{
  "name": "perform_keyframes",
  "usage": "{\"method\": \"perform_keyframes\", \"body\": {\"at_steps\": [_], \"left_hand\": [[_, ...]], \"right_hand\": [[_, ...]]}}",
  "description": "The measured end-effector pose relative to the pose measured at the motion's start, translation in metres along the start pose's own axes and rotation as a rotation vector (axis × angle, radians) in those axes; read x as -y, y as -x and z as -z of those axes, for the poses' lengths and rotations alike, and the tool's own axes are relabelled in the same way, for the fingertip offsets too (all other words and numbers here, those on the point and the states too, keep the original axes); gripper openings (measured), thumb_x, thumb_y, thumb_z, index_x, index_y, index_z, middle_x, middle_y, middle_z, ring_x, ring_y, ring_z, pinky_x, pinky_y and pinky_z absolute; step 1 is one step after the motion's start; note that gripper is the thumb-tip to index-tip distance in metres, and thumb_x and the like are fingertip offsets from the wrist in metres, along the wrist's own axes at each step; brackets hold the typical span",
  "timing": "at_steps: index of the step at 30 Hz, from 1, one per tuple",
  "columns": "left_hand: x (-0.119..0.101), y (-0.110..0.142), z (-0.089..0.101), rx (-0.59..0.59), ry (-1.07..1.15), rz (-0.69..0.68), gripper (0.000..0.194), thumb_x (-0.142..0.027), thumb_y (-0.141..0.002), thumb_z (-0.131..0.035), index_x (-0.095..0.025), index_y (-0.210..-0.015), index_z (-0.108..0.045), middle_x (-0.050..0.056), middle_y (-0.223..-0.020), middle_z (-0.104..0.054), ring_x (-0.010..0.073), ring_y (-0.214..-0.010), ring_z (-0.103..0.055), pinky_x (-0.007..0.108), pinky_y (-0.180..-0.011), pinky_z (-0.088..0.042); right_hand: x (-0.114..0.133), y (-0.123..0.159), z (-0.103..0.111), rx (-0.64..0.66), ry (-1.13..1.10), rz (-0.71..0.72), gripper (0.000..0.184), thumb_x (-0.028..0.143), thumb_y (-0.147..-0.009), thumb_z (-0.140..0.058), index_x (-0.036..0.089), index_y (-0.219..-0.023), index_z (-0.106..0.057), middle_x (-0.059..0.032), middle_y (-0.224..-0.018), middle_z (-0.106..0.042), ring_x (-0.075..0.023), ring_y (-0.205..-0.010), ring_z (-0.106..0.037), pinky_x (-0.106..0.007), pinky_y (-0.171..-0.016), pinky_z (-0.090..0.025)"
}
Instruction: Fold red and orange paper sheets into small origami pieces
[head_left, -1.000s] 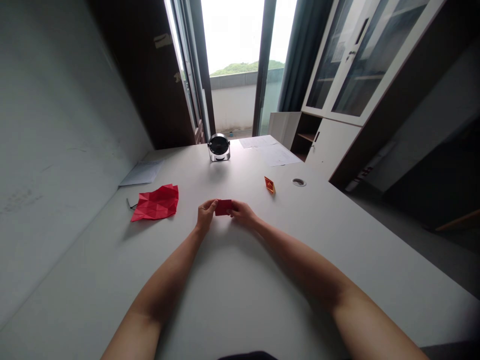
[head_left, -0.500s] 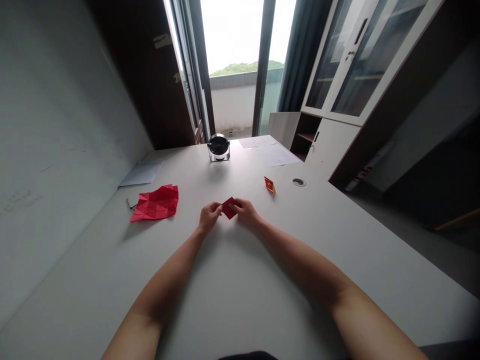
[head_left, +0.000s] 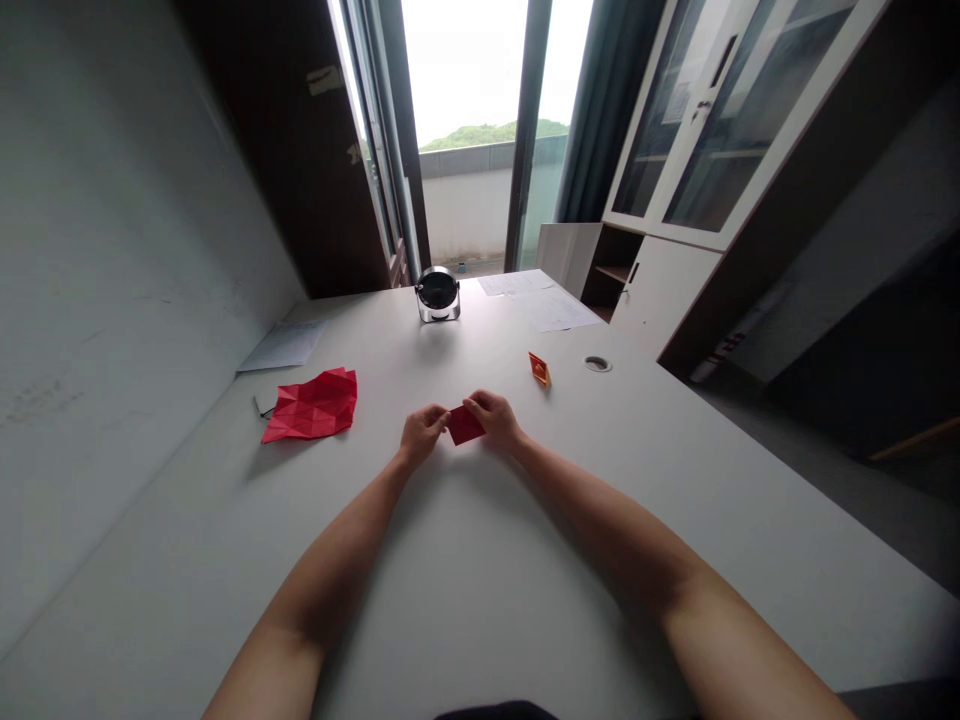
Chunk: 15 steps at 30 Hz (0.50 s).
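Note:
A small piece of folded red paper [head_left: 466, 426] is held between my two hands, a little above the white table. My left hand [head_left: 424, 433] pinches its left corner between thumb and fingers. At the upper right edge, my right hand [head_left: 493, 415] grips it, and part of the paper is hidden behind those fingers. Off to the left lies a larger sheet of creased red paper [head_left: 313, 406]. A small folded orange paper piece [head_left: 538, 370] stands beyond my right hand.
A round black device on a metal stand [head_left: 438, 293] is at the table's far side. White papers [head_left: 551, 300] lie at the far right, another sheet [head_left: 282, 346] by the left wall. A cable hole [head_left: 597, 364] is set in the table [head_left: 480, 580]. Cabinets [head_left: 675, 260] stand to the right.
The small red paper has turned and sits slightly lower and to the right, with more of its face showing. My right hand has shifted its hold on the upper edge.

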<state>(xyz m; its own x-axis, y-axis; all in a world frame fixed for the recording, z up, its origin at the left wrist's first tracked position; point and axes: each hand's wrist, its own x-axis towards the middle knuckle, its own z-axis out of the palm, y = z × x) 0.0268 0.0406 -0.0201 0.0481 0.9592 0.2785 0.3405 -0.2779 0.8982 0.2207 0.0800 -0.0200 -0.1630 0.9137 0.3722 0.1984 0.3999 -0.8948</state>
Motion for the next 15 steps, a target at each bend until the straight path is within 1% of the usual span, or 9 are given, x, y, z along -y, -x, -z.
{"method": "perform_keyframes", "body": {"at_steps": [3,5,8,10,12,15], "left_hand": [[0.003,-0.002,0.001,-0.037,0.044,0.009,0.027,-0.046,-0.085,-0.066,-0.019,-0.083,-0.072,0.002,-0.070,-0.070,0.0154,-0.061,-0.065,0.024,-0.059,-0.048],[0.005,-0.004,0.002,-0.072,0.082,0.017,0.028,-0.046,-0.085,-0.066,-0.018,-0.082,-0.071,0.002,-0.071,-0.070,0.0148,-0.059,-0.064,0.024,-0.059,-0.048],[0.008,-0.006,0.003,-0.135,0.164,0.040,0.030,-0.047,-0.084,-0.067,-0.017,-0.083,-0.070,0.003,-0.072,-0.070,0.0141,-0.058,-0.064,0.025,-0.059,-0.049],[0.009,-0.007,0.004,-0.161,0.218,0.050,0.030,-0.047,-0.084,-0.067,-0.017,-0.085,-0.069,0.003,-0.074,-0.070,0.0140,-0.059,-0.064,0.025,-0.060,-0.050],[0.011,-0.008,0.005,-0.172,0.254,0.049,0.031,-0.047,-0.084,-0.067,-0.016,-0.087,-0.069,0.003,-0.075,-0.069,0.0138,-0.061,-0.063,0.025,-0.061,-0.050],[0.011,-0.008,0.004,-0.161,0.279,0.048,0.032,-0.047,-0.085,-0.067,-0.016,-0.089,-0.069,0.003,-0.076,-0.068,0.0134,-0.061,-0.063,0.025,-0.061,-0.050]], "right_hand": [[-0.001,-0.003,0.004,-0.070,-0.033,-0.005,0.041,0.057,-0.085,-0.060,0.018,-0.072,-0.061,0.0005,-0.063,-0.058,-0.0135,-0.059,-0.049,-0.026,-0.058,-0.041],[-0.001,-0.004,0.006,-0.078,-0.089,-0.016,0.040,0.056,-0.086,-0.060,0.018,-0.073,-0.061,0.0003,-0.063,-0.058,-0.0139,-0.059,-0.051,-0.026,-0.058,-0.042],[0.000,-0.004,0.006,0.004,-0.182,-0.040,0.038,0.056,-0.086,-0.060,0.019,-0.087,-0.064,-0.0010,-0.069,-0.063,-0.0154,-0.062,-0.057,-0.027,-0.059,-0.046],[-0.001,-0.002,0.003,0.077,-0.181,-0.047,0.037,0.054,-0.084,-0.063,0.019,-0.097,-0.065,-0.0015,-0.072,-0.066,-0.0161,-0.064,-0.060,-0.028,-0.060,-0.048],[-0.003,-0.001,0.000,0.104,-0.137,-0.045,0.034,0.051,-0.083,-0.065,0.020,-0.096,-0.066,-0.0014,-0.072,-0.067,-0.0156,-0.063,-0.060,-0.028,-0.060,-0.049],[-0.006,0.000,-0.002,0.090,-0.110,-0.028,0.028,0.047,-0.083,-0.064,0.019,-0.087,-0.066,-0.0011,-0.069,-0.066,-0.0144,-0.059,-0.058,-0.027,-0.058,-0.048]]}}
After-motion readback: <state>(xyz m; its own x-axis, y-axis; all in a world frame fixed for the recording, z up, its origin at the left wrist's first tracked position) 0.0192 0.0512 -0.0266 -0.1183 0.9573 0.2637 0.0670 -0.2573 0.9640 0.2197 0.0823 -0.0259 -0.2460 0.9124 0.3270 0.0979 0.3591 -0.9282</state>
